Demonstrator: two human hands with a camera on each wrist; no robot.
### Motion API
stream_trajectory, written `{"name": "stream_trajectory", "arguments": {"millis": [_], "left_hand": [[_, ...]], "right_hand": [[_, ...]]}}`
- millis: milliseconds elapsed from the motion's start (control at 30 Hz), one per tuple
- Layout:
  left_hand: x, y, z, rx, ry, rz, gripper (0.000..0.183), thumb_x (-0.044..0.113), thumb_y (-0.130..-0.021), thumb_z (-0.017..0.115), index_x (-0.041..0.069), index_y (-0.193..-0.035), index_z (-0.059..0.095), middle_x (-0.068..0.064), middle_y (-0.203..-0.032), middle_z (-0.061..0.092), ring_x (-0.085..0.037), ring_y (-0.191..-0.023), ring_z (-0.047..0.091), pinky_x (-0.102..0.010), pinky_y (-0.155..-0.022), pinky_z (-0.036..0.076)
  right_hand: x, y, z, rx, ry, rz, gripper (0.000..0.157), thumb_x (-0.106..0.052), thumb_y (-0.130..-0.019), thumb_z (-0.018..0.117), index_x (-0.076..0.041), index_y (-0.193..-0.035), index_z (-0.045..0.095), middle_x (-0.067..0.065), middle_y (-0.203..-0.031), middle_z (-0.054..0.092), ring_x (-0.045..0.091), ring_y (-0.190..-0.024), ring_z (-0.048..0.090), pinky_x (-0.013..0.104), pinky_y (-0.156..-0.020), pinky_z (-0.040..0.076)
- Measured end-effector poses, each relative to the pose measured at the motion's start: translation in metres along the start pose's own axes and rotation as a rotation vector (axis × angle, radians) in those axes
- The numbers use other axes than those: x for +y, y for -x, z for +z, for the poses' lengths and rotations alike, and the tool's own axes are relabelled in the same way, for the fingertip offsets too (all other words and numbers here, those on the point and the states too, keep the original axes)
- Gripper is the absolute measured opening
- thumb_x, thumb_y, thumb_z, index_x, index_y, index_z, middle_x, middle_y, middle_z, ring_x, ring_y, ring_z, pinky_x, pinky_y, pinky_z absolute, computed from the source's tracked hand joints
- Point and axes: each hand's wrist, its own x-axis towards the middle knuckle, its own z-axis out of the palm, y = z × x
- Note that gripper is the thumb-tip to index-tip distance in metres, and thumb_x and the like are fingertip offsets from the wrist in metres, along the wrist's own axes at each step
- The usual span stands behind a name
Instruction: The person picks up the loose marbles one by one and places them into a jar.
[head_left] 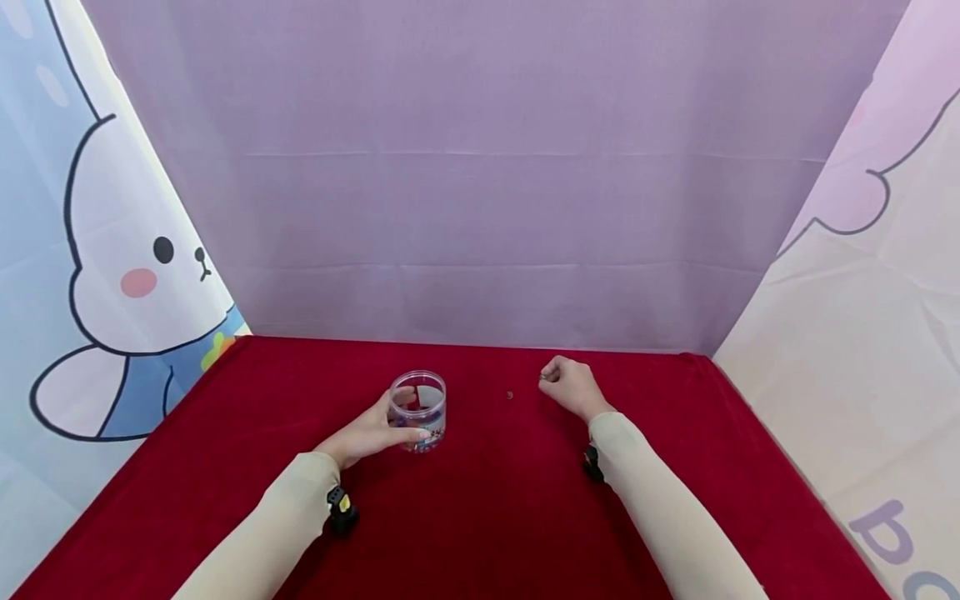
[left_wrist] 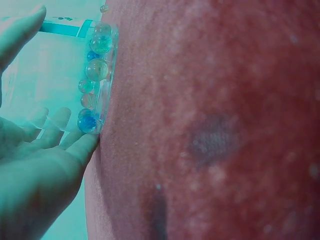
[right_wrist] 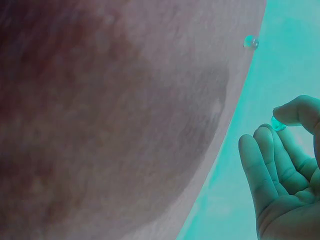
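Note:
My left hand [head_left: 367,432] grips a clear, round plastic jar [head_left: 437,410] by its side, with the thumb in front and the fingers behind. The jar stands upright on the red cloth, its mouth uncovered. Several glass marbles [left_wrist: 97,70], some clear and some blue, lie along its bottom in the left wrist view. To the right, my right hand [head_left: 576,390] pinches a small clear marble [right_wrist: 278,123] between thumb and fingertips, low over the cloth. Between the jar and this hand, one loose marble [head_left: 510,395] lies on the cloth.
A red cloth [head_left: 480,517] covers the table. Behind it hangs a plain purple curtain [head_left: 465,208]. Printed cloth panels stand at both sides, the left one [head_left: 135,225] with a cartoon animal. Each wrist wears a small black camera [head_left: 342,510].

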Motion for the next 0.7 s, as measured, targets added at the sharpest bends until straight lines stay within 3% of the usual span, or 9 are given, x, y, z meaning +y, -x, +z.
{"name": "stream_trajectory", "arguments": {"millis": [267,700], "left_hand": [[0.001,0.000,0.001,0.010,0.001,-0.007,0.089,0.034,-0.087,0.080,0.014,-0.154,0.025,-0.013,-0.141,0.046,-0.029,-0.119,0.050,-0.052,-0.103,0.044],[0.001,0.000,0.001,0.001,0.017,-0.009,0.089,0.033,-0.087,0.080,0.014,-0.154,0.024,-0.013,-0.143,0.043,-0.030,-0.122,0.048,-0.050,-0.101,0.045]], "right_hand": [[-0.014,0.001,0.004,-0.004,-0.032,-0.017,0.012,-0.012,-0.092,0.072,-0.008,-0.102,0.068,0.002,-0.097,0.068,0.020,-0.093,0.064,0.039,-0.081,0.055],[-0.050,0.008,0.014,-0.040,-0.143,-0.116,0.014,-0.013,-0.093,0.071,-0.011,-0.107,0.068,-0.001,-0.097,0.066,0.017,-0.089,0.063,0.035,-0.076,0.055]]}}
